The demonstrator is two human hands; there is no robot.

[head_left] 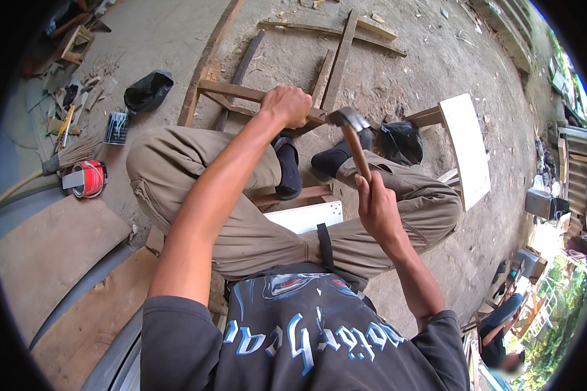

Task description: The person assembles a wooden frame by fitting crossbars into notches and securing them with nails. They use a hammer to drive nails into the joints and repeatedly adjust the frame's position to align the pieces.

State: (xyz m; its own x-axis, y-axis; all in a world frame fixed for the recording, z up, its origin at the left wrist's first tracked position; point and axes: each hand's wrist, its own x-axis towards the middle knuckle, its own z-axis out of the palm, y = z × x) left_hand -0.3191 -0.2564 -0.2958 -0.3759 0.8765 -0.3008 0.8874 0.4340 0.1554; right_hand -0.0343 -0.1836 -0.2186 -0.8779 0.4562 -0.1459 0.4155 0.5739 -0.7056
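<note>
My right hand (pixel 379 210) is wrapped round the wooden handle of a claw hammer (pixel 357 151). The hammer's metal head is raised beside the end of a wooden frame (pixel 231 90). My left hand (pixel 287 106) is closed over the crossbar of that frame, in front of my feet. Whether it pinches a nail there is hidden by the fingers. The frame is made of brown lengths of timber, and one long bar runs away from me on the left. Beneath my legs lies a white board (pixel 306 217) with small dark spots near its end.
Loose timber strips (pixel 340 62) lie crossed on the dirt floor ahead. A white-topped wooden piece (pixel 466 151) stands at right, near a black bag (pixel 401 142). At left are a red can (pixel 90 179), a broom (pixel 68 156) and plywood sheets (pixel 65 238). Another person (pixel 499 332) sits far right.
</note>
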